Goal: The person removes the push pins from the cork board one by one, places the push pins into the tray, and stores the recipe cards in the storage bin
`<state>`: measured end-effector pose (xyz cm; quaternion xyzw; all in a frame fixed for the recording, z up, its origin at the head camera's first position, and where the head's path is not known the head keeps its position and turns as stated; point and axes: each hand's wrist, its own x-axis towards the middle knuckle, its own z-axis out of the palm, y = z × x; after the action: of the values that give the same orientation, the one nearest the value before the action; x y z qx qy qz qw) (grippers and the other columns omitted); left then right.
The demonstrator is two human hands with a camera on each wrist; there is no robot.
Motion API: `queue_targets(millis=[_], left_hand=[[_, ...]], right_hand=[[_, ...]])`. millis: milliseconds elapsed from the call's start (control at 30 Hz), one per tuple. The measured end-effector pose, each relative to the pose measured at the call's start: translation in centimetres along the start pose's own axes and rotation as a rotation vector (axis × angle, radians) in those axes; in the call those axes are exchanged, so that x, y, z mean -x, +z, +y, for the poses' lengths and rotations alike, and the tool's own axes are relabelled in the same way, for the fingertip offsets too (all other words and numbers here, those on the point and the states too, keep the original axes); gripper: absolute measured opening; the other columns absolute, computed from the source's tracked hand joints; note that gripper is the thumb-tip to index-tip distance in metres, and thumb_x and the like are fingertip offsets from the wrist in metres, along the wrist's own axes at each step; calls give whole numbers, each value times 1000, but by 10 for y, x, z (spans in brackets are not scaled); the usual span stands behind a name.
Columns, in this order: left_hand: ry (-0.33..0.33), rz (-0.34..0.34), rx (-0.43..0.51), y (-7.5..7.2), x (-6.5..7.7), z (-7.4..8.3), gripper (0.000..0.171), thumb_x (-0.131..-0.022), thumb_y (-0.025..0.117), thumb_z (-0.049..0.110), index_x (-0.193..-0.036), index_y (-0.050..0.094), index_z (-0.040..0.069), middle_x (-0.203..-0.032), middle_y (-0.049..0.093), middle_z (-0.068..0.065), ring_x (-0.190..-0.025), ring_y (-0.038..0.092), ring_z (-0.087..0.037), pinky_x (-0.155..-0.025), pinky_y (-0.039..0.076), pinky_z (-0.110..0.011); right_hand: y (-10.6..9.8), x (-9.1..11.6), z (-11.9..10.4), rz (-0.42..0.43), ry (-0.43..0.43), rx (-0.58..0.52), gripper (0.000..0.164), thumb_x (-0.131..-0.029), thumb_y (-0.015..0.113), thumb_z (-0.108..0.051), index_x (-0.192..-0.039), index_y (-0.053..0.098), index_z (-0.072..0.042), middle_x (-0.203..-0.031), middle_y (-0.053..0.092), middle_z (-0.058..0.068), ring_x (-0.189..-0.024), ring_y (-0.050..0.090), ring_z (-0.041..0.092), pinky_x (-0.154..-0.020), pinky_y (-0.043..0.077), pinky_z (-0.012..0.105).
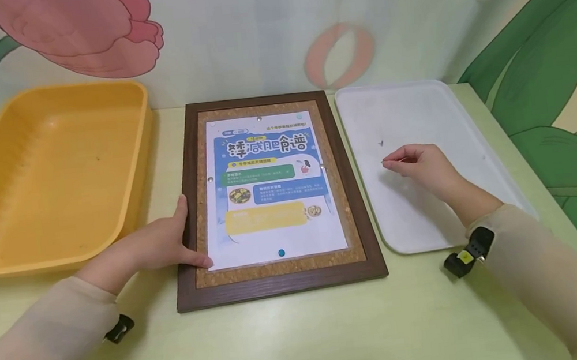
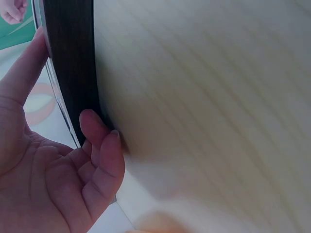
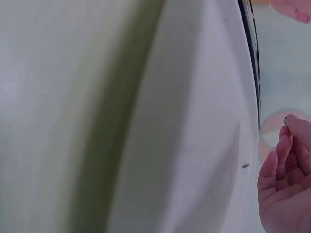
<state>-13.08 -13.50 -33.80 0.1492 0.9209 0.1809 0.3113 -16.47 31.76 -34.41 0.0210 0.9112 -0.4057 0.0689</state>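
A printed poster [image 1: 273,242] lies on a brown-framed corkboard [image 1: 283,285], with several thumbtacks around its edges, including a teal thumbtack [image 1: 281,253] at the bottom. My left hand [image 1: 161,244] holds the board's left side, thumb over the poster's lower-left corner and fingers along the frame. In the left wrist view, curled fingers [image 2: 104,160] touch the frame's dark outer side [image 2: 73,63]. Above the white tray [image 1: 427,213], my right hand [image 1: 420,167] pinches a small metallic thumbtack [image 3: 285,120] between thumb and index finger. Another thumbtack [image 1: 381,142] lies in the tray just beyond those fingertips.
To the left stands a deep yellow bin [image 1: 53,179], close to my left forearm. The tray sits right beside the corkboard, with a tiny pale item [image 1: 483,156] at its right side. A flower-printed backdrop [image 1: 233,40] rises behind the pale green table [image 1: 293,342].
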Motion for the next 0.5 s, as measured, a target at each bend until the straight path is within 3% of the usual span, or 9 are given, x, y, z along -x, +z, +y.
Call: queue_targets(millis=[200, 500], left_hand=[[1, 5, 2, 1, -1, 1, 139, -64, 74, 62, -139, -15, -14, -115, 51, -39, -91, 52, -32, -77, 44, -41], [5, 15, 12, 1, 1, -1, 139, -64, 75, 61, -139, -15, -14, -115, 51, -38, -95, 52, -32, -82, 43, -44]], right_hand=[[-8, -17, 12, 51, 86, 4, 41, -87, 65, -37, -111, 67, -4, -86, 62, -6, -78, 51, 18, -65, 41, 26], [-11, -35, 19, 68, 115, 88, 37, -88, 64, -34, -109, 66, -3, -84, 59, 1, -72, 50, 17, -61, 42, 26]])
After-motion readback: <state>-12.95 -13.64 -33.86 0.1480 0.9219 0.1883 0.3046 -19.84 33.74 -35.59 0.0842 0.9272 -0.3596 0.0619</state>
